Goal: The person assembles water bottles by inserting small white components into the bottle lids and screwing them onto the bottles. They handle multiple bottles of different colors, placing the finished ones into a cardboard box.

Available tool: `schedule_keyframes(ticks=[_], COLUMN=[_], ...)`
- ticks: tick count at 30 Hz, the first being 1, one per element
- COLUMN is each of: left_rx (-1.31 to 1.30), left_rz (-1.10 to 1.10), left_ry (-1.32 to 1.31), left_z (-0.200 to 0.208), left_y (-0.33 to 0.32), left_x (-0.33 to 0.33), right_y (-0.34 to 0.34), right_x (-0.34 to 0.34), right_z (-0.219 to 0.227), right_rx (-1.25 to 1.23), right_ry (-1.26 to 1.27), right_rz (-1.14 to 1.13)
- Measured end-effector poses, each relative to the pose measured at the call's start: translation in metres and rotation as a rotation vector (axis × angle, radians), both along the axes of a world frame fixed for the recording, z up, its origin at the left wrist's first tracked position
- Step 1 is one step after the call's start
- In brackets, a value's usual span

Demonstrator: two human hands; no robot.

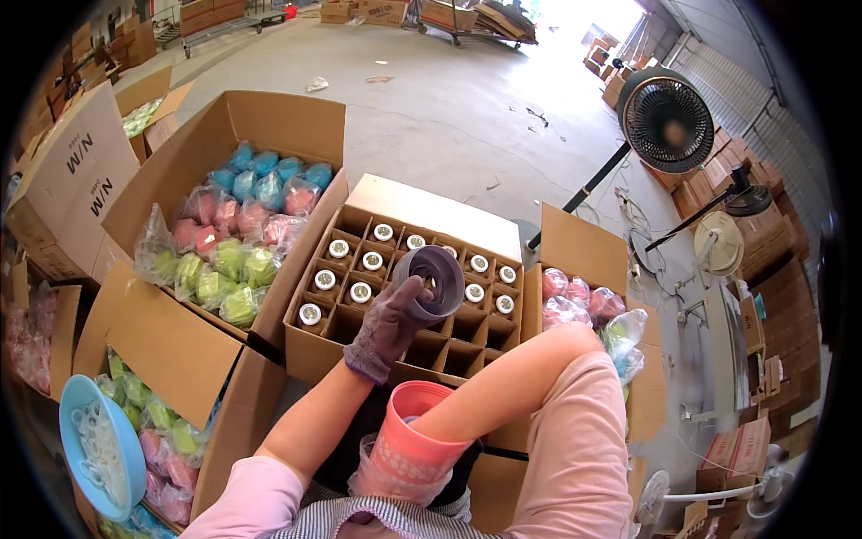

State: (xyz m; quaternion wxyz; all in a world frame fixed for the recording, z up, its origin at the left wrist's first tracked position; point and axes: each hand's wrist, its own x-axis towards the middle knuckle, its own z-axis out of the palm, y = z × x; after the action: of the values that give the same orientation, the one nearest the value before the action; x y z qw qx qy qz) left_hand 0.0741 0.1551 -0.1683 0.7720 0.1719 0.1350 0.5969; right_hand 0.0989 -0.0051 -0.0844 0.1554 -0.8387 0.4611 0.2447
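Purple-grey plastic, formed into a round, open-mouthed cup (451, 286), is gripped by the gloved left hand (388, 325), whose fingers are closed around its near side. The cup is held above a brown cardboard carton with criss-cross dividers (314, 350), in which cylindrical containers with round white tops (372, 260) are seated in some of the cells. A coral-pink tapered plastic bucket with pale patterning (415, 451) is held near the lap, with clear film bunched around its lower part. Into its mouth the right forearm (503, 382) is lowered; the right hand is hidden inside, so its state cannot be told. To the left, blue, pink and green film-wrapped pieces (229, 259) are packed in a large open cardboard box (301, 121), and translucent rings (97, 440) are heaped in a light-blue plastic basin (136, 463).
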Motion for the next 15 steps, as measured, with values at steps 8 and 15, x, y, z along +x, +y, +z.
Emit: schedule_keyframes(ticks=[8, 15], left_rx=[-0.028, -0.010], left_rz=[0.020, -0.029], left_ry=[0.071, 0.082], left_z=[-0.002, 0.008], left_y=[-0.001, -0.005], left_x=[-0.015, -0.005], right_y=[-0.029, -0.042], right_x=[-0.006, -0.002], right_z=[-0.037, -0.073], right_rx=[0.025, 0.053], right_ry=[-0.015, -0.013], right_rz=[-0.069, -0.178])
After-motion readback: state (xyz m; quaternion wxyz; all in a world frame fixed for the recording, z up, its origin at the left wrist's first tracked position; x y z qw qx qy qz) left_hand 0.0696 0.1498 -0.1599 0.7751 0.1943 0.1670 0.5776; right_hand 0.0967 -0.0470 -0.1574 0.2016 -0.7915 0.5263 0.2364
